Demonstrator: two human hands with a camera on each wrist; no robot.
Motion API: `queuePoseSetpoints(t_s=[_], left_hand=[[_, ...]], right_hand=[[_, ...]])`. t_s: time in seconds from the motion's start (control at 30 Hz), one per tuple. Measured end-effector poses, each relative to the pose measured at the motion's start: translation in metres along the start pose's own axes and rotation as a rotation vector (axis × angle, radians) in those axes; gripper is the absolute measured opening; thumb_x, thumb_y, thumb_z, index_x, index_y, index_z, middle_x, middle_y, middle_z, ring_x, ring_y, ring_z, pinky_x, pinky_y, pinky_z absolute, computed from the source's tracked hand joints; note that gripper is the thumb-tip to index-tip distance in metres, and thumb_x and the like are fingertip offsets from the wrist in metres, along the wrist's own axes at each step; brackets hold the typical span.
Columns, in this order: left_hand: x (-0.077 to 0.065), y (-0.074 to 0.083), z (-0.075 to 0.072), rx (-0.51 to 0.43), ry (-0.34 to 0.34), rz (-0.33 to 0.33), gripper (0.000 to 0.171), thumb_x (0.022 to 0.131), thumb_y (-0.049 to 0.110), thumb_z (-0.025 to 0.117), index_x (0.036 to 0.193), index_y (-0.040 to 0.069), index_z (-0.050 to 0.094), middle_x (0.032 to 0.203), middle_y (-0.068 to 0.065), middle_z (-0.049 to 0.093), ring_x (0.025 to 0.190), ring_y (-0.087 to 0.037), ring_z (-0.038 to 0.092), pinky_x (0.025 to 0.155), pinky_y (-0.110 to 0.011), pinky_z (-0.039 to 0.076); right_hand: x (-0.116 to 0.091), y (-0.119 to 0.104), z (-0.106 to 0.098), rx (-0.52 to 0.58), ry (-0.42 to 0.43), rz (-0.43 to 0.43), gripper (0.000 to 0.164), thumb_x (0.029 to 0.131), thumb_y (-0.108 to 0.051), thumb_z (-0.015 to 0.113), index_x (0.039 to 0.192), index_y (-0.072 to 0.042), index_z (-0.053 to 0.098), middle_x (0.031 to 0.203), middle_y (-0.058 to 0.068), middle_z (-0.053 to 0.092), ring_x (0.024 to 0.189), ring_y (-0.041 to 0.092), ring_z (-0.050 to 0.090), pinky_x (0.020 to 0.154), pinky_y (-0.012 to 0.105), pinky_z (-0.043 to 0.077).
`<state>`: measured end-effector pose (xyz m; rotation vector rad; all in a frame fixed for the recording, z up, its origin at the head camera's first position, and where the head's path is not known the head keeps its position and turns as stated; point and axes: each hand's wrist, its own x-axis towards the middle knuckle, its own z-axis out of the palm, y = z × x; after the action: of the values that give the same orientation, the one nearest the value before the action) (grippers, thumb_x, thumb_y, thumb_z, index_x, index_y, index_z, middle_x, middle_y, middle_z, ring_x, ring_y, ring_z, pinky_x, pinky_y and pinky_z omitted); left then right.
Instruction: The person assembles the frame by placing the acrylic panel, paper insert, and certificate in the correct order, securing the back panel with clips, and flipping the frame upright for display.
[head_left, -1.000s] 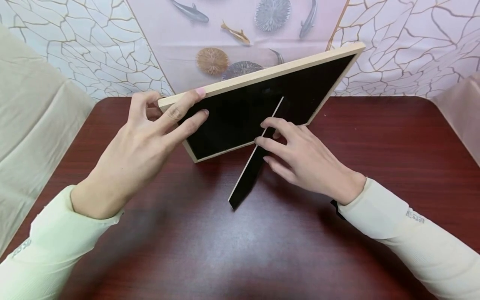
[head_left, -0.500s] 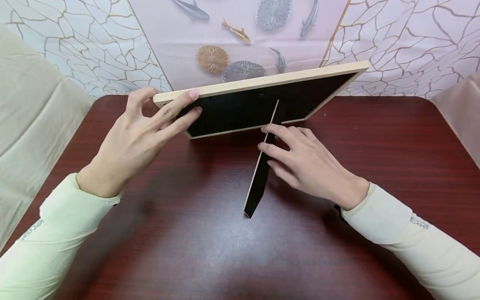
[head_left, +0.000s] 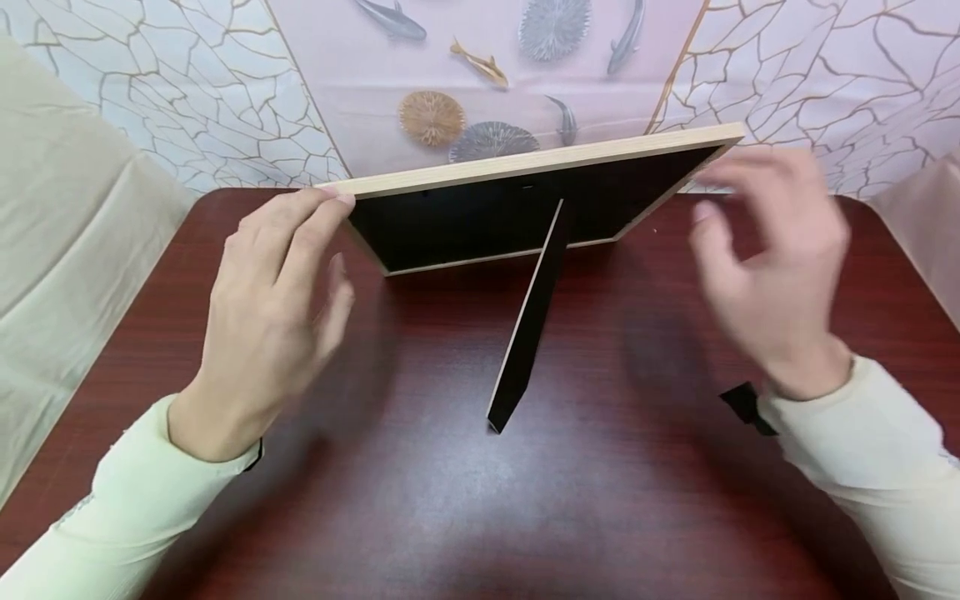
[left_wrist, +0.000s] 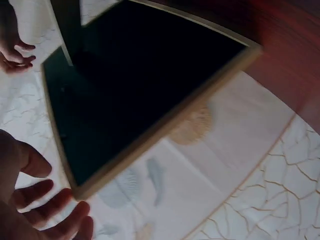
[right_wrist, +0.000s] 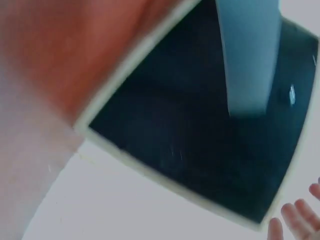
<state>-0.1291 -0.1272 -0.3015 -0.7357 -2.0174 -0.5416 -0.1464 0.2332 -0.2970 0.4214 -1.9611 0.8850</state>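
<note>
A picture frame (head_left: 450, 221) with a light wooden rim and a black back stands on the table, leaning away from me. Its black easel leg (head_left: 527, 333) is swung out, its foot on the tabletop. At the upper left corner my left hand (head_left: 273, 304) touches the rim with its fingertips; in the left wrist view its fingers (left_wrist: 57, 205) lie by that corner, loosely bent. My right hand (head_left: 780, 250), blurred, is beside the right edge, fingers loosely bent and apart from the leg; whether it touches the rim cannot be told. The frame's front is hidden.
The dark red wooden table (head_left: 420, 508) reaches to a patterned cloth (head_left: 480, 92) hanging behind the frame. Beige fabric (head_left: 56, 225) borders the left side, and more fabric (head_left: 926, 217) borders the right.
My right hand has left the easel leg and moved right to the frame's right edge. The frame has lowered onto the table, leg outward. My left hand's grip on the corner has loosened.
</note>
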Motion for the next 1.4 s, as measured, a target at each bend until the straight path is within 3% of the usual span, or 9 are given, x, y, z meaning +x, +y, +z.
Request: queuePoseSetpoints(t_s=[0.07, 0.17, 0.27, 0.4, 0.63, 0.73, 0.97, 1.23, 1.4], left_hand=[[0.001, 0.004, -0.003, -0.005, -0.029, -0.037, 0.043, 0.097, -0.004, 0.052, 0.139, 0.001, 0.062, 0.134, -0.019, 0.066, 0.124, -0.041, 0.06, 0.103, -0.053, 0.047], [0.002, 0.006, -0.004, -0.002, -0.067, -0.067, 0.048, 0.097, -0.003, 0.052, 0.144, 0.003, 0.058, 0.136, -0.021, 0.062, 0.124, -0.04, 0.06, 0.103, -0.051, 0.048], [0.003, 0.004, -0.003, 0.009, -0.092, -0.075, 0.05, 0.096, -0.004, 0.052, 0.145, 0.005, 0.057, 0.137, -0.022, 0.059, 0.121, -0.04, 0.059, 0.099, -0.052, 0.049], [0.004, -0.004, 0.0, 0.029, -0.117, -0.091, 0.054, 0.095, -0.005, 0.052, 0.147, 0.01, 0.057, 0.14, -0.021, 0.057, 0.115, -0.041, 0.059, 0.091, -0.053, 0.05], [0.015, -0.032, 0.006, 0.056, -0.201, -0.161, 0.054, 0.098, 0.001, 0.049, 0.15, 0.012, 0.056, 0.147, -0.017, 0.053, 0.105, -0.039, 0.061, 0.085, -0.053, 0.051], [0.021, -0.043, 0.009, 0.062, -0.224, -0.194, 0.053, 0.099, 0.003, 0.049, 0.15, 0.013, 0.056, 0.15, -0.015, 0.054, 0.114, -0.04, 0.061, 0.088, -0.057, 0.05], [0.04, -0.06, 0.018, 0.059, -0.323, -0.27, 0.054, 0.1, 0.007, 0.052, 0.153, 0.019, 0.054, 0.159, -0.007, 0.05, 0.145, -0.034, 0.048, 0.113, -0.058, 0.043], [0.063, -0.077, 0.026, 0.0, -0.444, -0.249, 0.053, 0.103, 0.008, 0.05, 0.155, 0.016, 0.053, 0.16, -0.006, 0.052, 0.149, -0.034, 0.045, 0.125, -0.049, 0.032], [0.077, -0.081, 0.031, -0.011, -0.553, -0.239, 0.052, 0.107, 0.015, 0.046, 0.159, 0.017, 0.046, 0.164, -0.004, 0.046, 0.154, -0.03, 0.039, 0.13, -0.046, 0.026]], right_hand=[[0.012, 0.007, -0.008, 0.024, 0.052, 0.121, 0.03, 0.086, -0.003, 0.058, 0.109, 0.005, 0.076, 0.108, -0.004, 0.068, 0.11, 0.017, 0.065, 0.092, 0.015, 0.05], [0.023, 0.019, -0.017, 0.13, -0.042, 0.279, 0.041, 0.087, 0.004, 0.054, 0.122, -0.005, 0.074, 0.117, -0.015, 0.06, 0.112, 0.008, 0.064, 0.085, 0.011, 0.052], [0.026, 0.029, -0.022, 0.247, -0.171, 0.404, 0.049, 0.091, 0.007, 0.055, 0.133, -0.016, 0.068, 0.128, -0.006, 0.064, 0.113, 0.01, 0.067, 0.087, 0.014, 0.053], [0.021, 0.032, -0.027, 0.363, -0.22, 0.464, 0.043, 0.094, 0.006, 0.059, 0.133, -0.01, 0.067, 0.13, 0.0, 0.067, 0.112, 0.012, 0.068, 0.089, 0.014, 0.051], [0.002, 0.013, -0.036, 0.367, -0.233, 0.353, 0.044, 0.092, 0.012, 0.061, 0.133, -0.002, 0.067, 0.123, 0.004, 0.069, 0.105, 0.013, 0.07, 0.089, 0.015, 0.054], [-0.01, 0.003, -0.04, 0.42, -0.243, 0.305, 0.044, 0.091, 0.016, 0.06, 0.134, 0.005, 0.066, 0.124, 0.008, 0.07, 0.104, 0.015, 0.07, 0.092, 0.017, 0.055], [-0.035, -0.016, -0.05, 0.623, -0.294, 0.205, 0.044, 0.088, 0.02, 0.062, 0.132, 0.02, 0.059, 0.13, 0.025, 0.066, 0.11, 0.022, 0.068, 0.098, 0.023, 0.054], [-0.053, -0.04, -0.054, 0.39, -0.394, 0.013, 0.041, 0.089, 0.006, 0.071, 0.13, 0.011, 0.067, 0.127, 0.023, 0.07, 0.118, 0.023, 0.065, 0.109, 0.027, 0.047], [-0.065, -0.041, -0.049, 0.466, -0.44, -0.089, 0.044, 0.09, 0.002, 0.071, 0.132, 0.012, 0.065, 0.132, 0.026, 0.067, 0.125, 0.032, 0.063, 0.116, 0.033, 0.043]])
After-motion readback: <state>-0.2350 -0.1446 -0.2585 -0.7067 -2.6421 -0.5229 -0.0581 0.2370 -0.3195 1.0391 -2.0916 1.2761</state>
